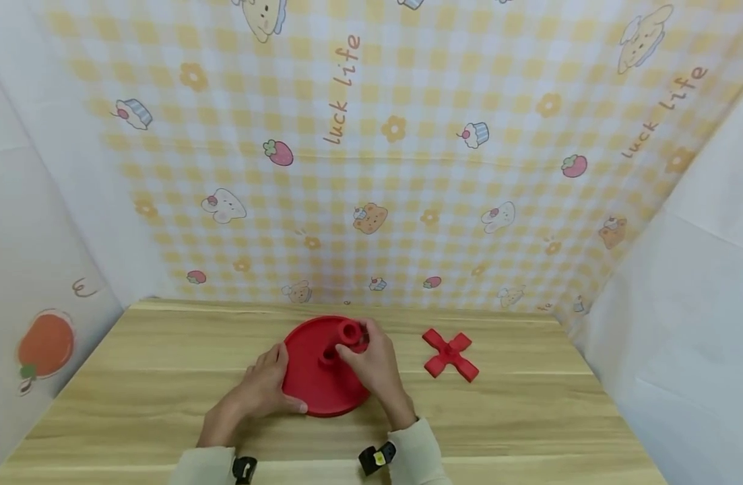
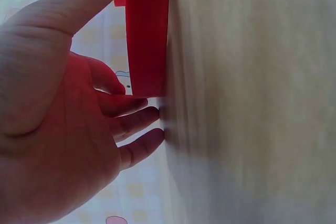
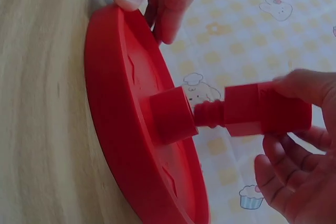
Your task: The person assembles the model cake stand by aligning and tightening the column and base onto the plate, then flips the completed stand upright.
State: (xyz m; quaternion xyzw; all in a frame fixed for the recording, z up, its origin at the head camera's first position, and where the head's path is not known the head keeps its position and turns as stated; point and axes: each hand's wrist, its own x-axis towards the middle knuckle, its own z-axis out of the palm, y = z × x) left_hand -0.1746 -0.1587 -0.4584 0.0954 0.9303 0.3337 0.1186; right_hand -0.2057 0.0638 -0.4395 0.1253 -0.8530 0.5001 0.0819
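Red base (image 1: 319, 397): sitting flat on the tabletop (image 1: 517, 411), wide round dish with a raised rim and a stubby socket (image 3: 170, 115) in the middle; looks like hard plastic to me, so stiff and probably pretty light, might skid if nobody braces it
Left hand (image 1: 259, 387): spread wide, thumb over the near edge and fingers round the left side, kinda hugging the rim, which seems like the right spot to hold it steady
Threaded piece (image 3: 247, 109): chunky faceted block above the socket, ridged end facing down at it; can't tell if any thread is actually in there
Right hand (image 1: 374, 360): thumb and fingers partly curled, pinching the block's upper end, ridges uncovered; I'd stick to the flat faces, smooth plastic could get slippery
Cross piece (image 1: 450, 353): lying off to the right, nobody touching it, looks rigid, so I'd guess the middle or any arm works for picking up
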